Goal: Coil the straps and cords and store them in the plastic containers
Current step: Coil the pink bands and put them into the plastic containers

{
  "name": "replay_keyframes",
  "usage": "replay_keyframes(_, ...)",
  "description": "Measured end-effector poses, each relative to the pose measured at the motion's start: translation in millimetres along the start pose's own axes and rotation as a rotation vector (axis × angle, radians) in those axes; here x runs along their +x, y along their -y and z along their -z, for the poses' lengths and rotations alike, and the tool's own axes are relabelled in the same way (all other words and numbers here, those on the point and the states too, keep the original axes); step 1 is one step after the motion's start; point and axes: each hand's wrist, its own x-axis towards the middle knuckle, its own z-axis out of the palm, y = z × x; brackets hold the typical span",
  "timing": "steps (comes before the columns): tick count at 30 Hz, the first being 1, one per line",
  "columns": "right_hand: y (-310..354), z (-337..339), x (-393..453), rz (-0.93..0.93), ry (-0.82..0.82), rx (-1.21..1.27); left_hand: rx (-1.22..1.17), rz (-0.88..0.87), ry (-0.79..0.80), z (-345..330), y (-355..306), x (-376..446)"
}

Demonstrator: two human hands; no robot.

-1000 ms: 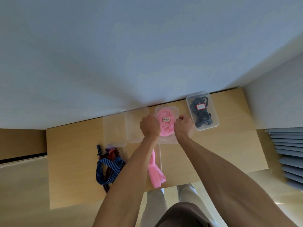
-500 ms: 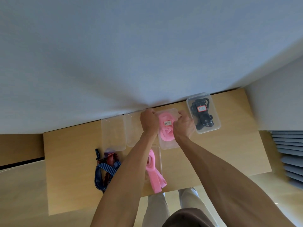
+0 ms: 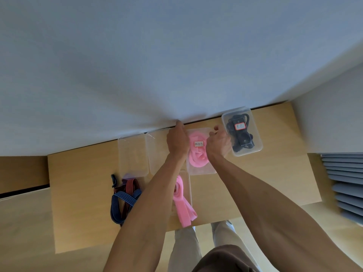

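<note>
A: Status of the pink box?

B: It holds a coiled pink strap under a labelled lid. The left hand and right hand press on its two sides; whether the fingers curl over the rim cannot be told. Right of it, the black-cord box is closed.

A: Remaining?

B: Near of the pink box, a loose pink strap; left of it, two empty boxes and the striped straps.

A: Clearance?

B: The wall is just behind it. Open table lies near-right.
</note>
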Motion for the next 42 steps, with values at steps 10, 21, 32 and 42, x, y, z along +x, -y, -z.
replay_keyframes(10,-35.2,27.9,-35.0,0.035,0.118,-0.04,0.047,0.031,0.1,7.2,3.4,-61.3)
replay_keyframes(21,-76.2,26.2,-58.0,-0.083,0.255,0.036,0.082,0.023,0.185,-7.4,30.6,-110.8)
replay_keyframes(32,-78.5,31.3,-68.4,0.059,0.209,-0.056,0.102,0.004,0.25,-5.2,31.7,-123.3)
replay_keyframes(42,-56.5,60.8,-28.3,0.288,0.109,-0.225,0.471,-0.329,0.248,-13.5,4.1,-108.6)
